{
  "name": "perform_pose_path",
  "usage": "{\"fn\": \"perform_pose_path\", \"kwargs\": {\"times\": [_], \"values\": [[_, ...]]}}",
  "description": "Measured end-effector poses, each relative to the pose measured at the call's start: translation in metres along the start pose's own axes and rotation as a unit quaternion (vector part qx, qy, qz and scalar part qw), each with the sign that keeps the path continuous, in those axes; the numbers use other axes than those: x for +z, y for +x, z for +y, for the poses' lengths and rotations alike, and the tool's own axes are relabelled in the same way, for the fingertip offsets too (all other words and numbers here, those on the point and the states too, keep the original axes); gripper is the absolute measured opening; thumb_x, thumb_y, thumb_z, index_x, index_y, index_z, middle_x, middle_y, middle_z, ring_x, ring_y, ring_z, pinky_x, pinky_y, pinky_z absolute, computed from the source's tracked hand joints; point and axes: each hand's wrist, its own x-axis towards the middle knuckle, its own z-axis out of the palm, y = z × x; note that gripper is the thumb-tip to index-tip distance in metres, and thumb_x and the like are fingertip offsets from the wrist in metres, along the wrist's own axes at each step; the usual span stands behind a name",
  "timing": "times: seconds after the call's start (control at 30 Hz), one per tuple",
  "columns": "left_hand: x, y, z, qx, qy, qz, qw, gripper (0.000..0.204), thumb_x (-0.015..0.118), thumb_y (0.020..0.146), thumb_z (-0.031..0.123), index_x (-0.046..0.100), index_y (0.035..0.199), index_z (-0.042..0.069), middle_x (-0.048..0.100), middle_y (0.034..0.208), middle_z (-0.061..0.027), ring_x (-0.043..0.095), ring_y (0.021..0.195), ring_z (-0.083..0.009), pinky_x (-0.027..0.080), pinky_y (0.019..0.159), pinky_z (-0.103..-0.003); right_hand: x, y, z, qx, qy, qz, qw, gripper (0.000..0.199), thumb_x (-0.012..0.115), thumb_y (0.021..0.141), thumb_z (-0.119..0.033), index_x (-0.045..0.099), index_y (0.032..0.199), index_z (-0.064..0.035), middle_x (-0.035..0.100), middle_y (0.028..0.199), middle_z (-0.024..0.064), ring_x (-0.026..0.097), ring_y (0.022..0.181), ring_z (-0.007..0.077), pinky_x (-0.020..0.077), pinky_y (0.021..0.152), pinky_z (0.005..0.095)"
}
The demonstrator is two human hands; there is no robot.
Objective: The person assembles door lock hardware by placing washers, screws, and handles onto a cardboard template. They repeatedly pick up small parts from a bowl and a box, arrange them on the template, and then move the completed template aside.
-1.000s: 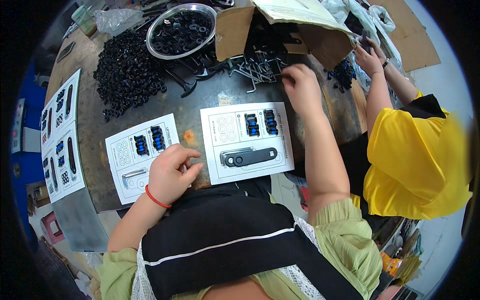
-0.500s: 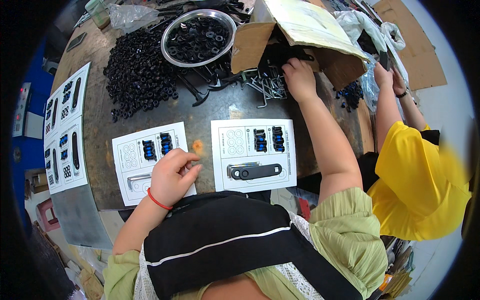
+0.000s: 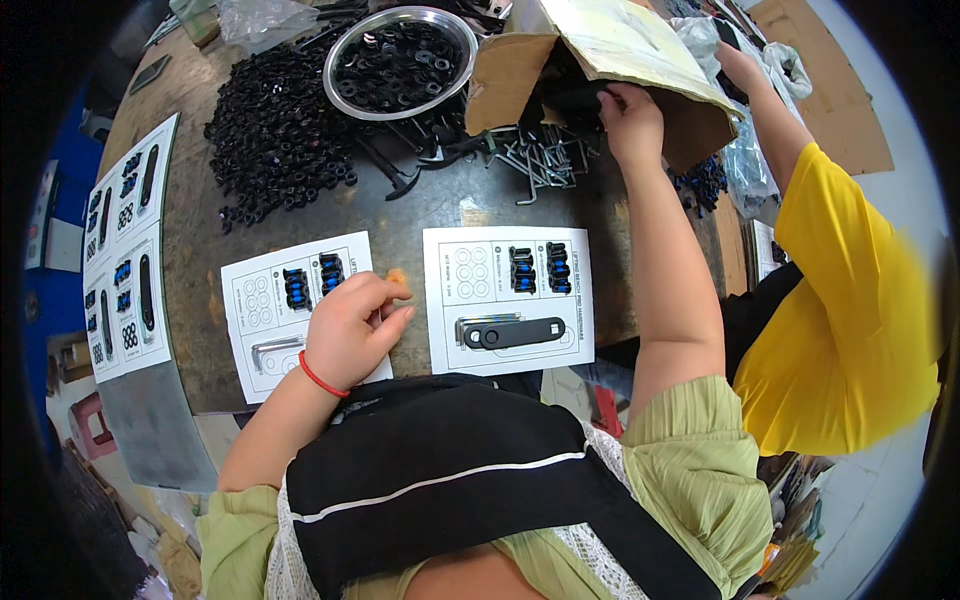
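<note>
My right hand [image 3: 632,125] reaches to the mouth of a cardboard box [image 3: 505,80], fingers curled in against dark contents; what they grip is hidden in the shadow. Over the lower right of the left printed sheet [image 3: 240,290], my left hand [image 3: 357,325] is loosely bent, thumb apart from the fingers, with nothing in it. Blue-banded black bolts [image 3: 297,288] and hex keys [image 3: 275,352] lie on that sheet. A second printed sheet [image 3: 440,300] to its right bears similar bolts [image 3: 558,268], hex keys and a flat black wrench [image 3: 515,333].
Black nuts [image 3: 270,140] are heaped beside a metal bowl of black washers [image 3: 395,70]. Loose hex keys [image 3: 540,165] lie before the box. Filled sheets [image 3: 130,250] stand at the left. At right, a co-worker in a yellow top [image 3: 850,310] reaches toward plastic bags.
My right hand has shifted up and right, deeper at the box mouth. My left hand has barely moved. The co-worker's arm has reached farther away, and their torso has leaned forward.
</note>
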Motion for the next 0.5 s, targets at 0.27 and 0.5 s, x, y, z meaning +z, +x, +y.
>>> {"fn": "perform_pose_path", "kwargs": {"times": [0.27, 0.5], "values": [[-0.006, -0.006, -0.005, -0.033, -0.045, 0.036, 0.998, 0.018, 0.070, 0.083, 0.010, 0.069, 0.099, 0.001, 0.058, 0.082, -0.0066, 0.055, 0.069, -0.0146, 0.046, 0.063, -0.027, -0.039, -0.022, -0.032, 0.322, 0.343, 0.096, 0.877, 0.016, 0.066, 0.092, -0.008, 0.067, 0.097, 0.0068, 0.066, 0.076, 0.0062, 0.058, 0.060, 0.0124, 0.0452, 0.055, 0.0255], [-0.004, 0.004, -0.003, -0.114, -0.345, 0.089, 0.927, 0.060, 0.072, 0.086, 0.023, 0.048, 0.137, 0.004, 0.060, 0.125, -0.0128, 0.058, 0.112, -0.0223, 0.048, 0.093, -0.035, -0.067, -0.094, -0.162, 0.328, 0.548, -0.091, 0.764, 0.017, 0.065, 0.093, -0.007, 0.065, 0.107, 0.0035, 0.065, 0.077, 0.0072, 0.059, 0.066, 0.0114, 0.0458, 0.057, 0.0227]]}}
